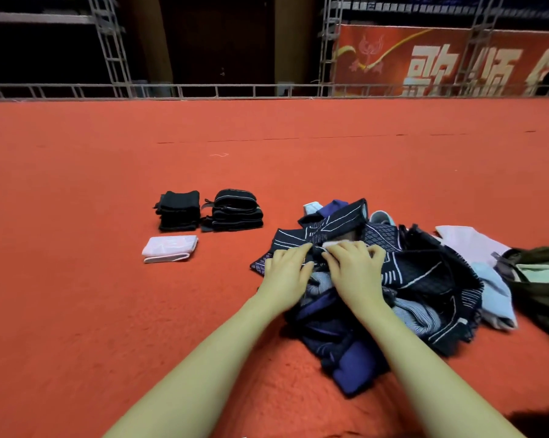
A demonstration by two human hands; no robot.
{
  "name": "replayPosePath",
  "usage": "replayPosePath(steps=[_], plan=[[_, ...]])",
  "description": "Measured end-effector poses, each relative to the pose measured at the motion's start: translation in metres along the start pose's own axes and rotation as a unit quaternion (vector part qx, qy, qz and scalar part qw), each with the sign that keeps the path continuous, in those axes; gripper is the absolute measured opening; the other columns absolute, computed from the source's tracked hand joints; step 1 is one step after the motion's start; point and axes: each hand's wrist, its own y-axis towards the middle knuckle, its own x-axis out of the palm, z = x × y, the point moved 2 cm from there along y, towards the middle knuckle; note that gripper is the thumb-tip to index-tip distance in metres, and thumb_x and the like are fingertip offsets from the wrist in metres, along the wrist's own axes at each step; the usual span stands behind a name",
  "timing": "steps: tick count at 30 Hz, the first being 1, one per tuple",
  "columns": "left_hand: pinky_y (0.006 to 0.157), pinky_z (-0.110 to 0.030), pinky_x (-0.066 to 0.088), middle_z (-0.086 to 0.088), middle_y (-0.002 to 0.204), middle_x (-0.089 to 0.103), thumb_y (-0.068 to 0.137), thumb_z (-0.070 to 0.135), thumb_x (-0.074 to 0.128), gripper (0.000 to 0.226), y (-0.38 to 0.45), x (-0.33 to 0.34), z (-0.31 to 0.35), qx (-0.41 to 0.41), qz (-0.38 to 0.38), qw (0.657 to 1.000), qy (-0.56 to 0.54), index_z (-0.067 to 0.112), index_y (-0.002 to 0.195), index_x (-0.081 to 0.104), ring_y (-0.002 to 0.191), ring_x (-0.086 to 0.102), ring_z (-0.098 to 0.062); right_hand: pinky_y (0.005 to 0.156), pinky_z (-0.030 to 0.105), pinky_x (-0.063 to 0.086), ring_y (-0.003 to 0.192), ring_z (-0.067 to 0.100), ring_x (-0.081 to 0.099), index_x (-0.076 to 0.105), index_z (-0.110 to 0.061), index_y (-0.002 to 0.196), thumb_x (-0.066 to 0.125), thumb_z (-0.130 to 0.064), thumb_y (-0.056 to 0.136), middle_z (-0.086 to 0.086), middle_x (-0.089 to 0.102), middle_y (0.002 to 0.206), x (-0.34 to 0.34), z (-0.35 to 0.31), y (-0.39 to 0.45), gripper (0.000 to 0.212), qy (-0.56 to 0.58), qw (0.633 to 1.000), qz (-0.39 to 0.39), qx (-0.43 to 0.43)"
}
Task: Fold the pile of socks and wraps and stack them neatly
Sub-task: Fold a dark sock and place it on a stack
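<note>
From the head view, the loose pile (390,279) of socks and wraps lies on the red floor (108,311) to the right of three folded stacks (203,216), and both the left hand (287,273) and right hand (355,270) rest on its near-left top, fingers curled into a dark patterned wrap (330,229). Such cloth looks light, limp and tangle-prone, so I would judge an edge or corner the best hold, lifting one piece free. What the fingertips pinch is hidden, lower layers are buried, and a dark bag (538,279) is cut off at right.
</note>
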Motion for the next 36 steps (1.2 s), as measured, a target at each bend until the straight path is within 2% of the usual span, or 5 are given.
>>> replayPosePath(steps=[7, 12, 20, 28, 36], plan=[[0.076, -0.024, 0.018, -0.004, 0.116, 0.058, 0.090, 0.039, 0.036, 0.042, -0.003, -0.051, -0.016, 0.101, 0.203, 0.974, -0.016, 0.011, 0.110, 0.060, 0.103, 0.037, -0.015, 0.079, 0.033, 0.017, 0.089, 0.012, 0.050, 0.071, -0.022, 0.088, 0.052, -0.034, 0.091, -0.012, 0.066, 0.088, -0.019, -0.038, 0.026, 0.022, 0.133, 0.983, 0.120, -0.042], [0.080, -0.036, 0.032, -0.014, 0.113, 0.057, 0.088, 0.031, 0.042, 0.031, -0.029, -0.070, -0.053, 0.051, 0.287, 0.956, 0.038, 0.007, 0.089, 0.061, 0.102, 0.040, -0.023, 0.079, 0.034, 0.018, 0.091, 0.012, 0.048, 0.071, -0.025, 0.088, 0.054, -0.035, 0.090, -0.010, 0.064, 0.089, -0.003, -0.084, 0.031, 0.020, 0.149, 0.979, 0.110, -0.084], [0.067, -0.045, 0.049, -0.020, 0.103, 0.060, 0.079, 0.024, 0.044, 0.024, -0.084, -0.083, -0.147, -0.128, 0.228, 0.955, 0.141, 0.005, 0.077, 0.059, 0.083, 0.060, -0.040, 0.081, 0.034, 0.021, 0.098, 0.019, 0.059, 0.064, -0.025, 0.114, 0.039, -0.051, 0.084, -0.009, 0.064, 0.110, 0.048, -0.159, -0.001, 0.046, 0.150, 0.962, -0.163, -0.162], [0.081, -0.047, 0.050, -0.022, 0.122, 0.058, 0.076, 0.025, 0.042, 0.044, -0.116, -0.086, -0.183, -0.173, 0.176, 0.954, 0.168, 0.001, 0.106, 0.062, 0.101, 0.059, -0.040, 0.114, 0.031, 0.001, 0.146, 0.012, 0.004, 0.005, -0.031, 0.152, -0.003, -0.072, 0.072, -0.012, 0.005, 0.159, 0.078, -0.164, -0.036, 0.090, 0.116, 0.915, -0.351, -0.162], [0.075, -0.040, 0.043, -0.016, 0.098, 0.066, 0.079, 0.038, 0.039, 0.041, -0.106, -0.076, -0.168, -0.176, 0.150, 0.940, 0.250, 0.009, 0.075, 0.067, 0.088, 0.060, -0.035, 0.093, 0.030, 0.016, 0.116, 0.007, 0.049, 0.062, -0.032, 0.118, 0.014, -0.061, 0.087, -0.017, 0.060, 0.122, 0.075, -0.154, -0.028, 0.064, 0.127, 0.946, -0.267, -0.132]])
